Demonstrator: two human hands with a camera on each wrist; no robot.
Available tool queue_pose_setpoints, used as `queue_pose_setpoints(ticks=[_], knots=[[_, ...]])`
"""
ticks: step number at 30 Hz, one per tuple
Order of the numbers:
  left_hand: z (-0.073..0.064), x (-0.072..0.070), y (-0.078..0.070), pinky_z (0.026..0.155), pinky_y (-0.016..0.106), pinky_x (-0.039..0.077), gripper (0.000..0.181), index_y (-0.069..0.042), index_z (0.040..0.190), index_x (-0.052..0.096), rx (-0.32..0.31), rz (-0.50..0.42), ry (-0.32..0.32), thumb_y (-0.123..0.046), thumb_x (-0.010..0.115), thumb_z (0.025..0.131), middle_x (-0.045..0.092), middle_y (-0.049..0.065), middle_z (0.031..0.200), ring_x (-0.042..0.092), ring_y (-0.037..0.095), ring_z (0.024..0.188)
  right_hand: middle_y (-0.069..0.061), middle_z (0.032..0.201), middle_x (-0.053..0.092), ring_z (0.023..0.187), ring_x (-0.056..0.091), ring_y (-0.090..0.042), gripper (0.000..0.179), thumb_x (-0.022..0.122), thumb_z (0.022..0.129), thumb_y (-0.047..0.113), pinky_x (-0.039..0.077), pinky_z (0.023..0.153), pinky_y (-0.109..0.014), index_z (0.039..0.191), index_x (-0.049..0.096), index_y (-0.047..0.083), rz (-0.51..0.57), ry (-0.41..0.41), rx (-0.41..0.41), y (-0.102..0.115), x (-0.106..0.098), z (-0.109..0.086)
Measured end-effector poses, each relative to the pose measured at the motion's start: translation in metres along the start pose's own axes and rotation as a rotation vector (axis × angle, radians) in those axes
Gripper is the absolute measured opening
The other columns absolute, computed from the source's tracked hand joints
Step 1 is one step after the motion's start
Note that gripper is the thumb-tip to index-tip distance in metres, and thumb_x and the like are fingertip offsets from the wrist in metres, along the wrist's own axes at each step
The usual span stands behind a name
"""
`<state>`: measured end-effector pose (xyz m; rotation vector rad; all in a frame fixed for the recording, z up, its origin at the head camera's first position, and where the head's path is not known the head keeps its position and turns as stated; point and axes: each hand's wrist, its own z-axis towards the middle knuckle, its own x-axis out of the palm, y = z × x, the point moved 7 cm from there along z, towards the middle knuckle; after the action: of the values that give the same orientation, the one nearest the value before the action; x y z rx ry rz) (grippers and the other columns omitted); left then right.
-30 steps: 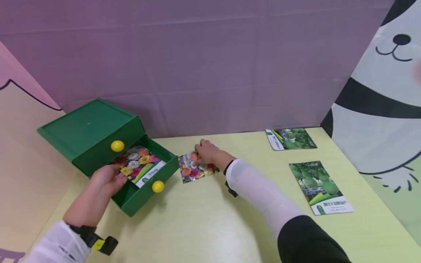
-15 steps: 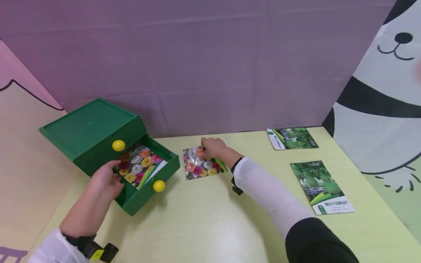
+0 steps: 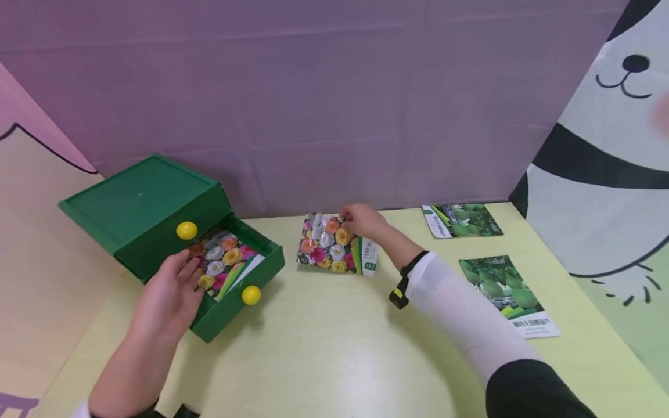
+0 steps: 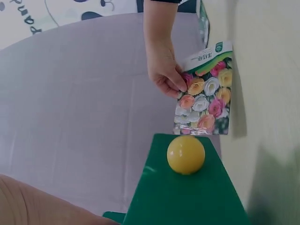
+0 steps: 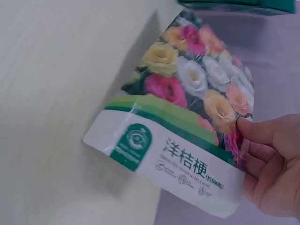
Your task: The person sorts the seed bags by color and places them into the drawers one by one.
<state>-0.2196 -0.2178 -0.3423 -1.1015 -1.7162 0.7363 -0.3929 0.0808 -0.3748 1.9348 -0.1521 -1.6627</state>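
My right hand [image 3: 364, 220] pinches a flower seed packet [image 3: 334, 247] by one long edge. In the right wrist view the thumb [image 5: 255, 131] lies on its printed front, with the other fingers behind. The packet is tilted and raised off the table, and the left wrist view shows its shadow [image 4: 239, 101]. My left hand [image 3: 172, 293] is beside the pulled-out drawer [image 3: 211, 325] of a green box, its fingers loosely extended near the drawer's left side. Whether they touch the drawer is unclear. Another flower seed packet [image 3: 232, 255] lies inside the drawer.
Two packets with green round fruit lie on the right of the table, one near the back edge [image 3: 462, 220], one nearer [image 3: 509, 296]. The upper drawer with a yellow knob [image 3: 186, 230] is closed. A purple cloth [image 3: 324, 116] hangs behind the table.
My right hand has taken hold of the flower packet, lifted it and moved right, turning it. My left hand has shifted slightly, its palm turning more into view.
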Motion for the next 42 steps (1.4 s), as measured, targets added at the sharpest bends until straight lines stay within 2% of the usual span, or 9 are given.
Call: queue_pose_setpoints(ticks=[4, 8, 11, 16, 22, 26, 33, 37, 42], knots=[[-0.012, 0.01, 0.004, 0.122, 0.032, -0.001, 0.066, -0.031, 0.154, -0.012, 0.116, 0.027, 0.021, -0.044, 0.029, 0.105, -0.008, -0.011, 0.163, -0.007, 0.012, 0.15, -0.021, 0.116, 0.064, 0.107, 0.062, -0.032, 0.026, 0.059, 0.095, 0.01, 0.053, 0.09, -0.041, 0.118, 0.061, -0.003, 0.165, -0.062, 0.026, -0.011, -0.019, -0.017], [-0.02, 0.023, 0.003, 0.122, 0.032, 0.01, 0.064, -0.033, 0.156, 0.001, 0.222, 0.071, 0.027, -0.043, 0.036, 0.103, 0.007, -0.011, 0.163, 0.008, 0.011, 0.151, -0.022, 0.118, 0.064, 0.112, 0.061, -0.034, 0.029, 0.062, 0.094, 0.012, 0.052, 0.094, -0.042, 0.119, 0.06, -0.003, 0.351, -0.178, 0.101, -0.023, -0.032, -0.037], [-0.021, 0.035, 0.001, 0.122, 0.033, 0.013, 0.067, -0.03, 0.157, 0.003, 0.272, 0.111, 0.075, -0.043, 0.04, 0.103, 0.01, -0.006, 0.164, 0.013, 0.013, 0.15, -0.023, 0.123, 0.063, 0.115, 0.061, -0.031, 0.034, 0.063, 0.094, 0.014, 0.051, 0.096, -0.037, 0.123, 0.058, -0.002, 0.533, -0.244, 0.185, -0.029, -0.032, -0.054], [-0.022, 0.052, 0.006, 0.121, 0.035, 0.016, 0.068, -0.024, 0.157, 0.001, 0.295, 0.167, 0.173, -0.041, 0.039, 0.103, 0.012, 0.0, 0.164, 0.016, 0.018, 0.15, -0.018, 0.125, 0.063, 0.095, 0.065, -0.015, 0.038, 0.059, 0.097, 0.017, 0.054, 0.075, -0.022, 0.131, 0.052, 0.0, 0.855, -0.229, 0.315, -0.024, -0.011, -0.086], [-0.02, 0.071, 0.023, 0.119, 0.034, 0.024, 0.068, -0.017, 0.157, 0.003, 0.246, 0.201, 0.245, -0.037, 0.041, 0.104, 0.019, 0.004, 0.162, 0.027, 0.019, 0.147, 0.001, 0.09, 0.066, 0.075, 0.063, -0.005, 0.028, 0.055, 0.098, 0.01, 0.053, 0.063, -0.019, 0.123, 0.05, -0.003, 1.125, -0.178, 0.312, -0.001, 0.014, -0.115], [-0.019, 0.08, 0.038, 0.116, 0.033, 0.029, 0.067, -0.015, 0.157, 0.007, 0.181, 0.236, 0.263, -0.032, 0.045, 0.104, 0.024, 0.004, 0.161, 0.032, 0.021, 0.145, 0.004, 0.083, 0.064, 0.076, 0.063, -0.007, 0.019, 0.056, 0.098, 0.008, 0.053, 0.065, -0.021, 0.114, 0.051, -0.001, 1.165, -0.129, 0.29, 0.017, 0.024, -0.131], [-0.021, 0.085, 0.061, 0.103, 0.028, 0.046, 0.068, -0.018, 0.157, 0.011, 0.075, 0.271, 0.276, -0.026, 0.05, 0.102, 0.033, 0.007, 0.157, 0.046, 0.022, 0.135, 0.0, 0.086, 0.064, 0.078, 0.063, -0.011, 0.013, 0.059, 0.096, 0.007, 0.054, 0.067, -0.023, 0.106, 0.053, 0.001, 1.162, -0.102, 0.301, 0.037, 0.035, -0.148], [-0.02, 0.086, 0.07, 0.096, 0.029, 0.052, 0.058, -0.016, 0.153, 0.024, 0.059, 0.306, 0.249, -0.02, 0.049, 0.102, 0.046, 0.011, 0.148, 0.058, 0.02, 0.123, -0.002, 0.087, 0.064, 0.077, 0.062, -0.012, 0.01, 0.061, 0.094, 0.006, 0.053, 0.066, -0.024, 0.102, 0.055, 0.003, 1.141, -0.114, 0.329, 0.042, 0.044, -0.152], [-0.022, 0.083, 0.069, 0.091, 0.033, 0.055, 0.046, -0.012, 0.147, 0.035, 0.087, 0.382, 0.179, -0.015, 0.047, 0.102, 0.055, 0.016, 0.138, 0.064, 0.023, 0.113, -0.006, 0.091, 0.066, 0.078, 0.064, -0.014, 0.009, 0.061, 0.094, 0.006, 0.055, 0.066, -0.026, 0.099, 0.055, 0.003, 1.127, -0.113, 0.327, 0.047, 0.047, -0.155]])
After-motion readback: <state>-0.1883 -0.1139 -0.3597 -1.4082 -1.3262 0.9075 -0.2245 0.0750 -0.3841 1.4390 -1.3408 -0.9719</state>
